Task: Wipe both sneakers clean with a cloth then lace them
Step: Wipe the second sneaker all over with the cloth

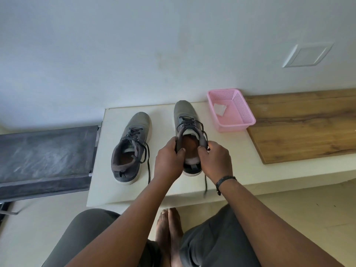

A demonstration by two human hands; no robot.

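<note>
From the head camera we're looking down at a low white ledge (192,191) against the wall, with both grey sneakers sitting on it, toes pointing away from us. The left sneaker (133,145) stands alone, nobody touching it, and one end of its dark lace (148,166) trails down over the near side toward the ledge's front edge. The right sneaker (187,122) is the one we've got hold of: our left hand (169,160) grips the left side of the collar with the thumb hooked over the rim and the fingers wrapped round the outside, and our right hand (215,160) does the same on the right side, fingers curled around the collar. A lace end (205,185) from this shoe hangs down past the front of the ledge, just under our right wrist, which has a dark bracelet (225,181) on it. Just beside the right sneaker's toe, on the far right, sits a pink basket (236,125) with a white folded cloth (219,109) lying inside it. A wooden board (304,128) lies right of the basket, and a dark grey bench (46,157) sits left of the ledge. Our knees and bare feet (169,232) show at the bottom.
</note>
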